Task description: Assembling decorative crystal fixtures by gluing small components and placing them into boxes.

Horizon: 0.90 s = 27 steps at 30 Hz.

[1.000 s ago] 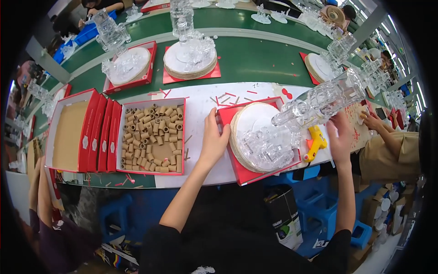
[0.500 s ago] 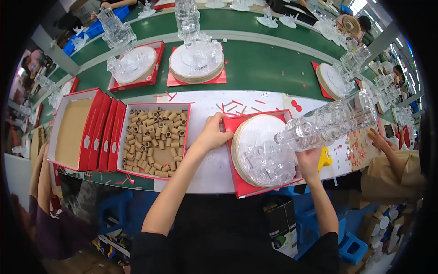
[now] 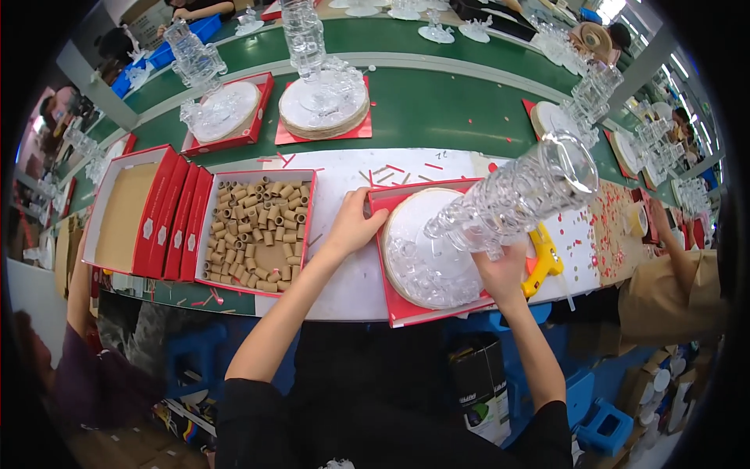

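Fingers of the right hand clamp the base of a clear tower, tilted over a round board on a red tray. Left hand rests, fingers spread, on the tray's left edge, beside a box of tubes.

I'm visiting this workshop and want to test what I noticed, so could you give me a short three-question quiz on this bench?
1. True or false: the right hand holds a clear glass-like tower tilted over the round board.
2. What does the left hand touch? A) the yellow tool B) the edge of the red tray C) the cardboard tubes
3. What fills the open red box to the left of the left hand?

Key:
1. True.
2. B, the red tray under the round board.
3. Short brown cardboard tubes.
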Tool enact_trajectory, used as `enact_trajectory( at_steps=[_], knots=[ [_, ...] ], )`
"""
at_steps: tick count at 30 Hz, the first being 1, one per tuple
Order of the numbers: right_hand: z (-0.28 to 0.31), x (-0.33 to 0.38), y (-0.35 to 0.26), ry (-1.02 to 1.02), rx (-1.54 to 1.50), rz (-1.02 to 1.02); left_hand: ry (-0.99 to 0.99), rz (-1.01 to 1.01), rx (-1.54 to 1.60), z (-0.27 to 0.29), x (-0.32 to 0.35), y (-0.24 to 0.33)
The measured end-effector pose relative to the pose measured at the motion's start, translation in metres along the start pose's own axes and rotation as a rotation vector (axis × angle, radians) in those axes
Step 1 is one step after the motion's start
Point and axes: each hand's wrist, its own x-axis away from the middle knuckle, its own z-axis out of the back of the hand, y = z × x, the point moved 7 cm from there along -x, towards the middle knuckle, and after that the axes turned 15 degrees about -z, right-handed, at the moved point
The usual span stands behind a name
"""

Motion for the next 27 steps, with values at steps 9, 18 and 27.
enact_trajectory(
  at_steps=[9, 18, 27],
  knots=[
    [-0.004, 0.014, 0.023, -0.010, -0.438, -0.308, -0.023, -0.440, -0.343, 0.025, -0.002, 0.051],
    [-0.030, -0.019, 0.036, -0.328, 0.657, 0.220, -0.735, -0.082, -0.436, -0.038, -0.022, 0.069],
    [-0.036, -0.042, 0.055, -0.467, 0.695, 0.085, -0.658, -0.185, -0.510, -0.031, -0.029, 0.060]
  ],
)
